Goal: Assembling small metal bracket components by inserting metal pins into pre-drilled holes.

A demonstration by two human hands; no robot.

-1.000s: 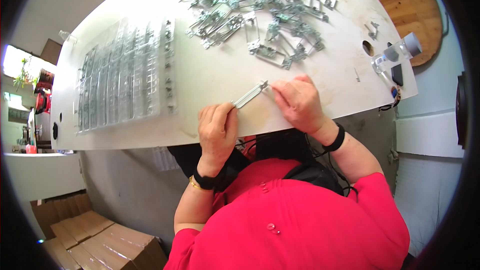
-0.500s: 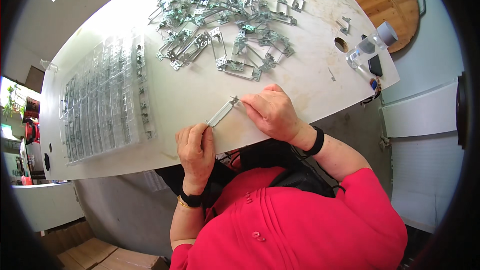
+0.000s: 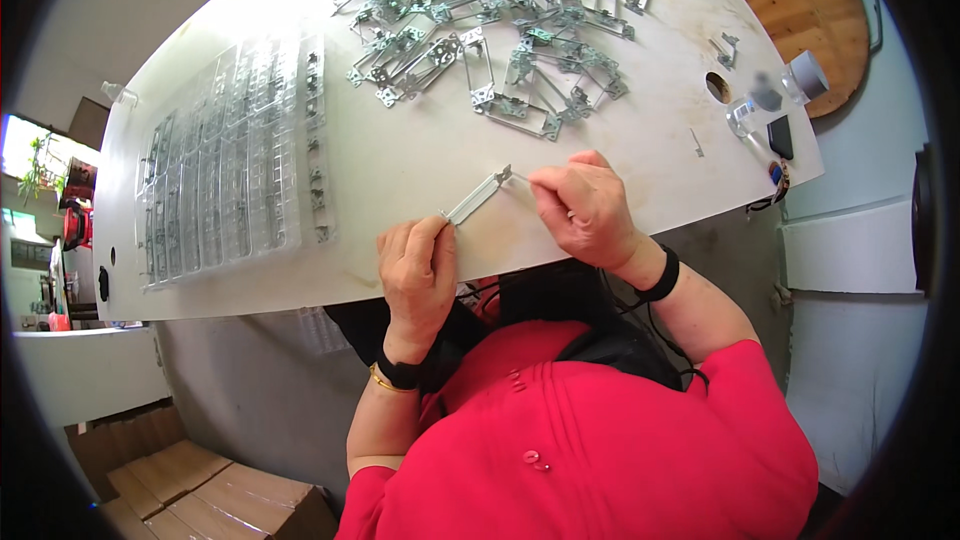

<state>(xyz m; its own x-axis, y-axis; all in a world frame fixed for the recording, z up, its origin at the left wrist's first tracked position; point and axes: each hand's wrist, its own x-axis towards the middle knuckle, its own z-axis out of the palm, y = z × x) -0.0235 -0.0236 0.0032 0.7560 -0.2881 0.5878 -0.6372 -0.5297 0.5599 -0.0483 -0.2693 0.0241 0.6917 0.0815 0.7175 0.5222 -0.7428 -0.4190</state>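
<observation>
My left hand (image 3: 416,268) is closed, thumb and fingers pinching the lower end of a narrow silver metal bracket (image 3: 476,202). The bracket slants up to the right, just above the white table. At its upper end is a small jagged metal part. Beside that end, my right hand (image 3: 586,208) is closed in a pinch. A thin, light sliver (image 3: 521,178) sticks out from its fingertips toward the bracket; its kind is too small to make out. Beyond both hands lies a heap of similar metal brackets (image 3: 480,96).
Clear plastic compartment trays (image 3: 222,155) holding small parts lie at the left. To the right are a clear bottle with a grey cap (image 3: 803,76), a black phone-like object (image 3: 780,138), a round table hole (image 3: 718,87) and stray metal pieces (image 3: 725,50). Cardboard boxes (image 3: 230,500) sit below left.
My right hand has drawn a little away from the bracket's upper end, and the thin sliver now shows in the gap. The whole view has shifted, so the table sits farther right and higher.
</observation>
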